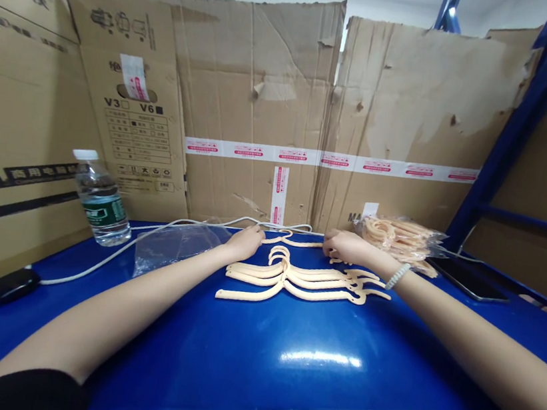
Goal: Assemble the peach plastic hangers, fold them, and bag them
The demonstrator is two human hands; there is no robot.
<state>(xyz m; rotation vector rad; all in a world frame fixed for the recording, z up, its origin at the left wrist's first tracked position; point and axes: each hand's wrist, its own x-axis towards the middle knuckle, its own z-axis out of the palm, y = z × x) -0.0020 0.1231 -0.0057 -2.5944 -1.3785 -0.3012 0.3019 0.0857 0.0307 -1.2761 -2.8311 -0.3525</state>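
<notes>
At the back of the blue table, a peach-coloured plastic clothes hanger (303, 243) lies between my two hands. My left hand (246, 242) pinches its left end, fingers closed. Curled around the right end is my right hand (346, 245), which partly hides that end; a beaded bracelet (398, 276) circles this wrist. Nearer to me, several matching hangers (312, 295) lie flat in an overlapping group, hooks pointing away from me. Their right ends carry curved prongs, some of them below my right wrist.
A clear plastic bag (175, 246) lies left of my left hand, near a water bottle (103, 199) and a white cable (110, 259) running to a black device (12, 285). Bagged hangers (400, 238) and a phone (468, 279) lie to the right. Cardboard (260, 109) walls the back.
</notes>
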